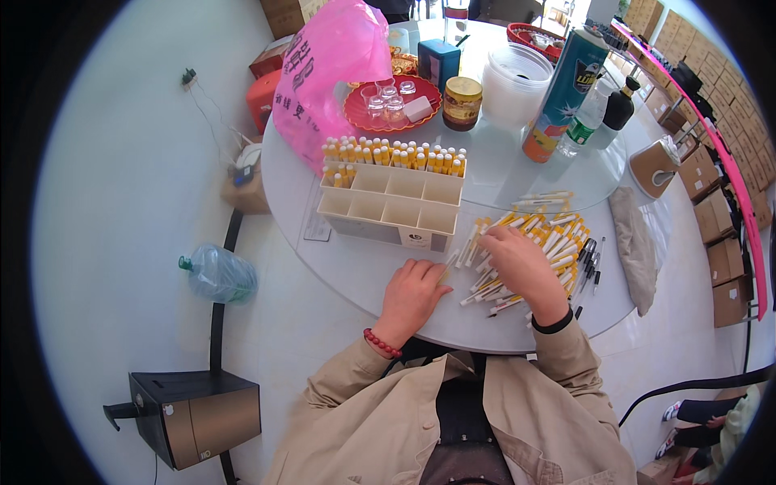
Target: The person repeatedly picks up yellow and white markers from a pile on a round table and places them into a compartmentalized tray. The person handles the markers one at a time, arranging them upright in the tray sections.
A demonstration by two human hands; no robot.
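My left hand (415,294), wearing a red bead bracelet, rests at the table's near side with a white-and-yellow pen (450,262) between its thumb and fingers. Over a loose pile of white-and-yellow pens (555,242) is my right hand (524,260), its fingertips down among the pens at the pile's left; whether they grip one is hidden. A cream compartment organizer (388,209) stands just beyond my left hand. Its back row is filled with upright pens (418,159), and a few pens (339,177) stand in the leftmost compartment of the row before it.
Black pens (587,260) and a grey cloth (632,248) lie right of the pile. Behind the organizer are a pink plastic bag (330,66), a red tray (357,115) of small glasses, a jar (462,103), stacked plastic tubs (515,79) and a tall spray can (564,97).
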